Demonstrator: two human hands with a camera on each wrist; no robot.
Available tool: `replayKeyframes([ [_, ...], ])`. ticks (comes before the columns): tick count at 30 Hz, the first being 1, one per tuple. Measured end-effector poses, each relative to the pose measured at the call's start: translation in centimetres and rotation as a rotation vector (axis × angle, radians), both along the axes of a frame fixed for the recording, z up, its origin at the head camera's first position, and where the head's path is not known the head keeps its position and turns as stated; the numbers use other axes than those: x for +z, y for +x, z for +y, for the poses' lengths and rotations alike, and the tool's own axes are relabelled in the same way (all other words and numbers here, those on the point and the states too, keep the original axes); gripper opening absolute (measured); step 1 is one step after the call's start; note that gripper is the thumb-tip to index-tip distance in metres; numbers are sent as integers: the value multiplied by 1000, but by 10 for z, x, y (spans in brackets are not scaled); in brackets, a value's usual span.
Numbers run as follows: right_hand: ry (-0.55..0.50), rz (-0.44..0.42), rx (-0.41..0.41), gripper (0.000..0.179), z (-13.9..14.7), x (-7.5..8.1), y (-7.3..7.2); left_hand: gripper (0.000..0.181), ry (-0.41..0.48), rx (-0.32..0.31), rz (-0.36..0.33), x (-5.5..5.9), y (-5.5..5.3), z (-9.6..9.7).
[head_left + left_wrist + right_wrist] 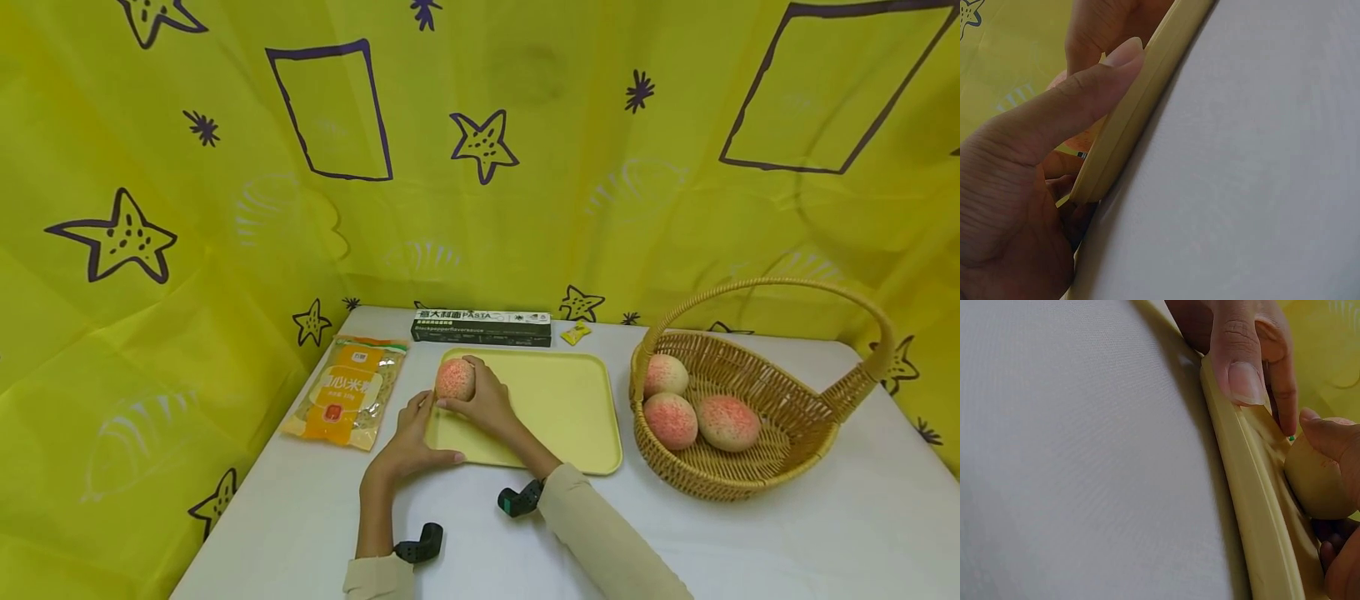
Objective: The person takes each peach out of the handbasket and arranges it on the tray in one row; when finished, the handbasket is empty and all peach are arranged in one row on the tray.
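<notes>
Yellow curtain [555,225] up top. Pinkish ball [454,380] sat near mid-frame, pinched in the right grip [489,406] at the tray's [566,400] upper-left corner; left grip [407,446] clasped the tray's lower-left. Looked like placing; next probably called for a gentle release.

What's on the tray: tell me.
A peach, held by the right hand at the far left corner of the tray; whether it rests on the surface is unclear. Bare surface shows to the right. The hand and peach hide what lies beneath them.
</notes>
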State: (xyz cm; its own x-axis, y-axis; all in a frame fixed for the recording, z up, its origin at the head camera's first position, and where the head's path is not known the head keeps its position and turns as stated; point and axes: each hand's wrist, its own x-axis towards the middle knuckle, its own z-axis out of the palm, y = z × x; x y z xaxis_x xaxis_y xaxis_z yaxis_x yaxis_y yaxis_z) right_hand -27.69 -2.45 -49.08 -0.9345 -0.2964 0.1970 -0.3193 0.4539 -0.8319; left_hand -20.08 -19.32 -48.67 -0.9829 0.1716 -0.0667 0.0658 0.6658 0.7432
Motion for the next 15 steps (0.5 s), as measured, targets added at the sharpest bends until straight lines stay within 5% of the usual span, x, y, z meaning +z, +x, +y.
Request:
replayKeyframes([
  [15,-33,-57,21,93,3,3,2,119,1,-4,10,-1,0,-1],
])
